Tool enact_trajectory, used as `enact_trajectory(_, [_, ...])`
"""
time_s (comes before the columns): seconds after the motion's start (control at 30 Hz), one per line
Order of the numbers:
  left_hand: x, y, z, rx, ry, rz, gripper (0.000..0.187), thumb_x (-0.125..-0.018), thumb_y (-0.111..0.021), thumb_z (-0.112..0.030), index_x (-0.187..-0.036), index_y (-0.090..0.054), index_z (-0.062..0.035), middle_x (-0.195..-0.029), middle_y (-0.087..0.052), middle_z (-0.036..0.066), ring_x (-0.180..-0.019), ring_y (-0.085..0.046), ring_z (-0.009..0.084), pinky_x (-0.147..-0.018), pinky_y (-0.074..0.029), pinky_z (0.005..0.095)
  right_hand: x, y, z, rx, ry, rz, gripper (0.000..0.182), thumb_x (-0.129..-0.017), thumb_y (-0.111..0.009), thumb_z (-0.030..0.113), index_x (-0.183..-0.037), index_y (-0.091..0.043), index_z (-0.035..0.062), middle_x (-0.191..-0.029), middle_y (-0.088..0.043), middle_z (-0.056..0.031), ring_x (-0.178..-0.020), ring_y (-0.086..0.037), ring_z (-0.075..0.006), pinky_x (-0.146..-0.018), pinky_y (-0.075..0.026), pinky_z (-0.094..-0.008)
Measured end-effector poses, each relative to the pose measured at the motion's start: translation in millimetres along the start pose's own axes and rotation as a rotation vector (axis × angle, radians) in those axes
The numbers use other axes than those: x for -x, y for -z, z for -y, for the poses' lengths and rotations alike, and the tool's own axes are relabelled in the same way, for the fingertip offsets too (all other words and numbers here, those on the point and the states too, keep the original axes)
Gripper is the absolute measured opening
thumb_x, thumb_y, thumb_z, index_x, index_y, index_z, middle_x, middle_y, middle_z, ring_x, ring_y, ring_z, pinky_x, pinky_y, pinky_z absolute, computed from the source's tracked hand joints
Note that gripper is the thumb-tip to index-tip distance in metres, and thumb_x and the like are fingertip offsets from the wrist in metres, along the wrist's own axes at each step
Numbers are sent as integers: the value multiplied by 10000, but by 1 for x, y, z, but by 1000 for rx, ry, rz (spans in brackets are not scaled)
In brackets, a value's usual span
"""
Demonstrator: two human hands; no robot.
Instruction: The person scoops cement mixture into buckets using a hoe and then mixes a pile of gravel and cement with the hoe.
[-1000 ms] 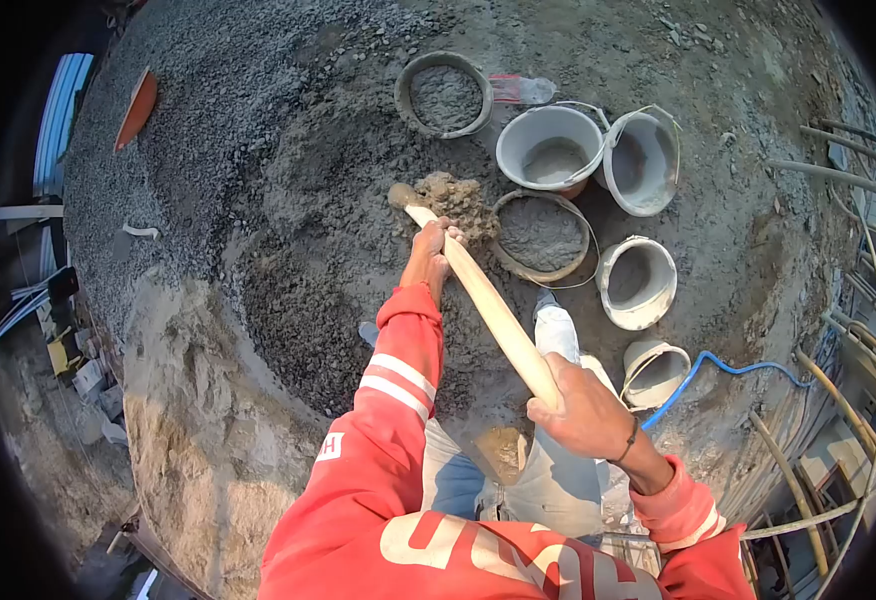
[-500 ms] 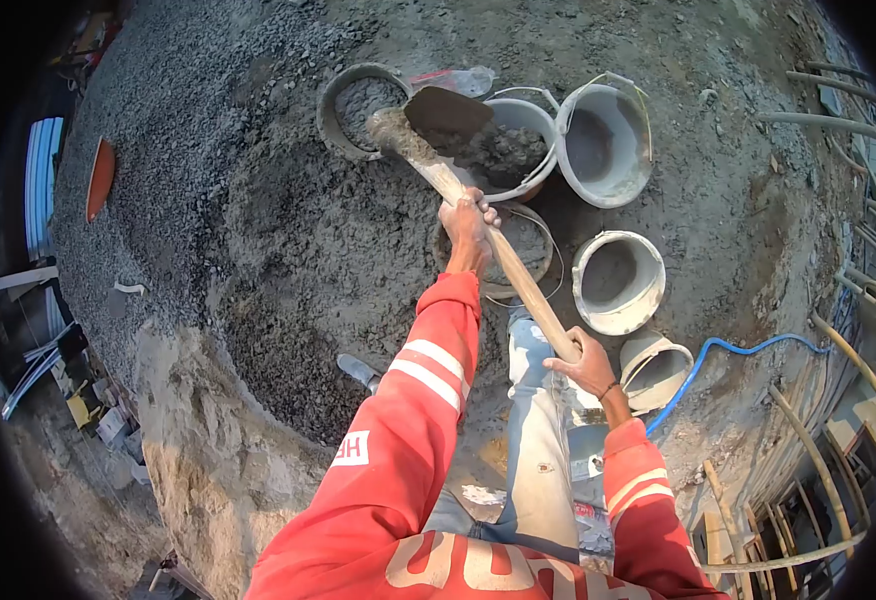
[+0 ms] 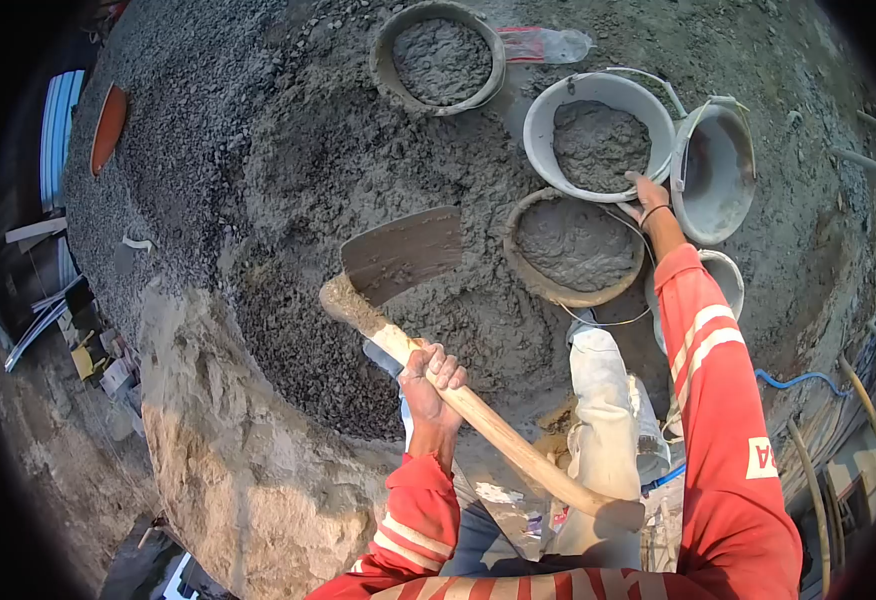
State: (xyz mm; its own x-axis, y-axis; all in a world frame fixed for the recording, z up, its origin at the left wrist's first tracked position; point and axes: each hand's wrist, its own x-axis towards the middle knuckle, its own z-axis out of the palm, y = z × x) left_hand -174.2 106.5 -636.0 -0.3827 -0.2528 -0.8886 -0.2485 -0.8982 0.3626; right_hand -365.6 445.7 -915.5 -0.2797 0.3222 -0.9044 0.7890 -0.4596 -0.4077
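My left hand is wrapped round the wooden handle of a hoe, not far below its head. The hoe's wide metal blade hangs over the wet concrete pile, smeared with grey mix. My right hand grips the near rim of a white bucket that holds concrete. Just below it stands a darker bucket filled with concrete, and a similar full bucket stands at the top.
Beside the white bucket, another light bucket leans at the right. More pale buckets stand partly behind my right arm. Gravel spreads at the left, by an orange dish-shaped object. A blue hose and bamboo poles lie right.
My right hand has left the hoe handle and taken hold of the white bucket's rim. The hoe has swung left and down, away from the buckets, in my left hand.
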Motion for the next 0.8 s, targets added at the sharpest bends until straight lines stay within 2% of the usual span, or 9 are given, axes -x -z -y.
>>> enact_trajectory(0.1, [-1, 64, -3, 47, 23, -140, 60, -873, -484, -48, -880, -482, -108, -603, -376, -41, -450, -362, 69, -423, -361, 234, -15, -14, 14, 41, -46, -96, 435, -801, -506, 15, -1225, -424, -33, -1100, -567, -235, -910, -631, -330, -768, -586, -553])
enact_trajectory(0.27, [10, 148, 15, 185, 73, -260, 168, -896, -474, -93, -746, -420, -148, -593, -359, -49, -456, -362, 74, -448, -365, 243, 21, -61, 78, 77, 98, -122, 159, -756, -521, -23, -899, -549, -88, -931, -587, -201, -817, -635, -317, -699, -608, -523])
enact_trajectory(0.37, [19, 169, 18, 176, 87, -348, 171, -899, -466, -95, -742, -421, -147, -600, -361, -47, -464, -366, 71, -455, -365, 242, -28, -21, 62, -58, 37, 148, 258, -794, -588, 57, -1006, -540, -81, -984, -586, -197, -823, -637, -305, -725, -612, -471])
enact_trajectory(0.5, [20, 172, 22, 188, 75, -378, 154, -881, -504, -94, -752, -432, -136, -603, -367, -43, -463, -367, 65, -448, -363, 235, 91, -33, 39, 373, 37, 67, 683, -822, -715, 399, -1294, -473, -31, -1027, -619, -196, -835, -643, -296, -717, -582, -397])
enact_trajectory(0.57, [4, 178, 20, 149, 62, -341, 157, -871, -521, -81, -752, -433, -135, -611, -380, -39, -459, -369, 66, -443, -362, 238, 136, -30, 0, 854, 339, 67, 671, -845, -694, 401, -1327, -476, -11, -1042, -657, -197, -926, -646, -267, -755, -541, -370])
enact_trajectory(0.63, [-19, 164, 7, 104, 58, -335, 139, -864, -529, -76, -767, -442, -124, -612, -388, -36, -457, -372, 68, -442, -364, 239, 238, -20, -45, 1191, 736, 527, 582, -871, -664, 363, -1254, -525, -53, -1040, -673, -196, -968, -647, -240, -858, -489, -341])
enact_trajectory(0.67, [-32, 152, -5, 79, 48, -336, 127, -873, -523, -83, -782, -441, -115, -621, -395, -27, -455, -375, 69, -433, -365, 237, 287, -11, -73, 1065, 297, 741, 602, -870, -666, 383, -1266, -515, -45, -1044, -673, -190, -998, -640, -252, -880, -483, -355])
enact_trajectory(0.73, [-60, 123, -39, -2, -7, -309, 98, -882, -517, -85, -821, -442, -94, -635, -401, -16, -449, -374, 72, -421, -365, 236, 382, 1, -116, 1209, -32, 1062, 659, -859, -676, 441, -1288, -508, -30, -1047, -668, -198, -1012, -633, -260, -888, -479, -353])
enact_trajectory(0.8, [-87, 92, -86, -121, -113, -217, 77, -886, -516, -80, -863, -443, -75, -644, -404, -6, -448, -373, 78, -416, -368, 241, 433, -2, -161, 1289, 175, 1063, 532, -839, -702, 365, -1143, -544, -42, -894, -655, -227, -847, -661, -325, -758, -496, -391])
